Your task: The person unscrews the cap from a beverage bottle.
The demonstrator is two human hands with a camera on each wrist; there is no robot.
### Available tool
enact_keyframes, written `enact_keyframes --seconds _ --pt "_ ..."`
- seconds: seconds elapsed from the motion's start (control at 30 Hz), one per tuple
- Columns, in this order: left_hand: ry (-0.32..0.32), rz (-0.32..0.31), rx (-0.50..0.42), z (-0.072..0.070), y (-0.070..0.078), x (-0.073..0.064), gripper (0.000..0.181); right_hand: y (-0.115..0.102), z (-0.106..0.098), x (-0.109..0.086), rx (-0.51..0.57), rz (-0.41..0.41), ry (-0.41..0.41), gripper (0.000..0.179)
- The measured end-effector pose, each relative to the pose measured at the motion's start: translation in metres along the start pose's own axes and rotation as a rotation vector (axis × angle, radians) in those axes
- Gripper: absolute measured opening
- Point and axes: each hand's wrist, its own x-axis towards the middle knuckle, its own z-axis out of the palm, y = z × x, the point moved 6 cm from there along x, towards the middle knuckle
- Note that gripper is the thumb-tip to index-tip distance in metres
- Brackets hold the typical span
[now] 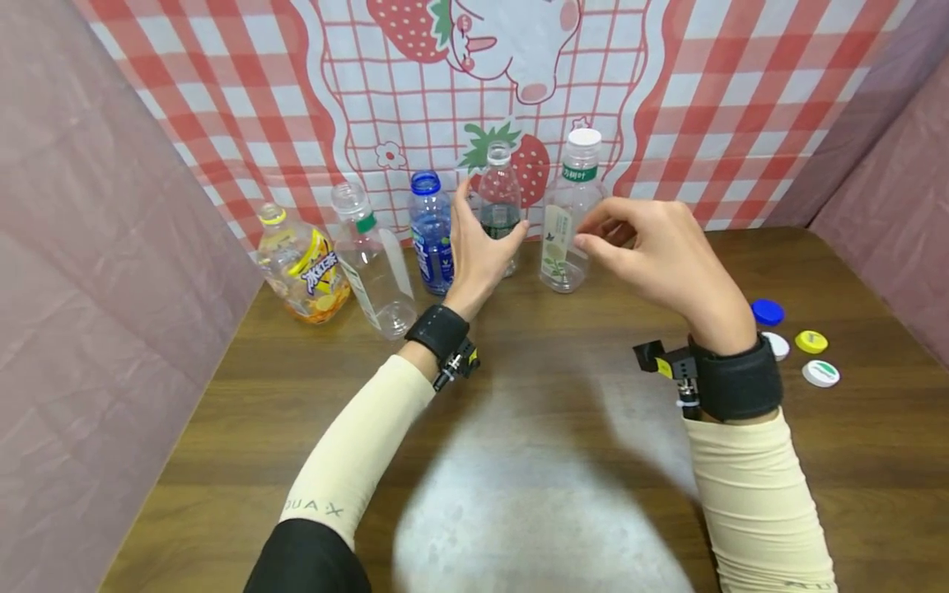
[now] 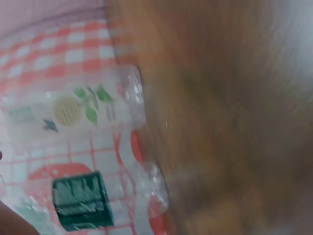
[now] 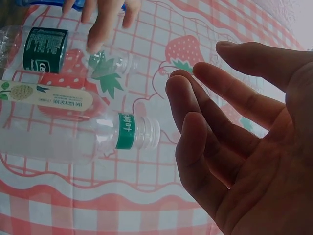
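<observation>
My left hand (image 1: 478, 251) is in front of the clear bottle with a dark green label (image 1: 500, 216), thumb and forefinger spread apart. In the right wrist view its fingers hang apart from that bottle. My right hand (image 1: 656, 251) is beside a clear bottle with a green neck band (image 1: 567, 239). Its fingers are loosely bent and hold nothing, with the thumb apart from them in the right wrist view. This bottle's top looks white in the head view, while its neck (image 3: 146, 133) looks bare and clear in the right wrist view. The left wrist view is blurred.
Left of my left hand stand a blue bottle (image 1: 432, 239), a tilted-looking clear bottle with a green band (image 1: 374, 263) and a yellow-labelled bottle (image 1: 304, 268). A blue cap (image 1: 767, 311), a yellow cap (image 1: 811, 342) and two white caps (image 1: 820, 374) lie at the right.
</observation>
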Motion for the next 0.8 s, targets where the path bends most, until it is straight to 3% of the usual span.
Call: enact_keyframes --seconds 0.2,0.3,0.4,0.5,0.63,0.8 --pt "0.025 0.102 -0.007 -0.015 0.023 -0.039 0.096 0.005 -0.010 -0.002 -0.003 0.009 0.022 0.021" --pt "-0.022 0.156 -0.025 -0.013 0.036 -0.057 0.098 0.009 -0.019 -0.003 -0.021 0.018 0.045 0.022" --pt "-0.087 0.186 -0.060 -0.004 0.045 -0.066 0.103 0.013 -0.028 -0.006 -0.032 0.036 0.066 0.022" --pt "-0.157 0.195 -0.094 0.009 0.050 -0.062 0.108 0.018 -0.035 -0.009 -0.026 0.060 0.087 0.023" --pt "-0.245 0.155 -0.115 0.030 0.051 -0.046 0.112 0.024 -0.041 -0.013 -0.010 0.087 0.112 0.024" --pt "-0.279 0.080 -0.100 0.052 0.045 -0.024 0.116 0.027 -0.045 -0.015 0.018 0.097 0.126 0.025"
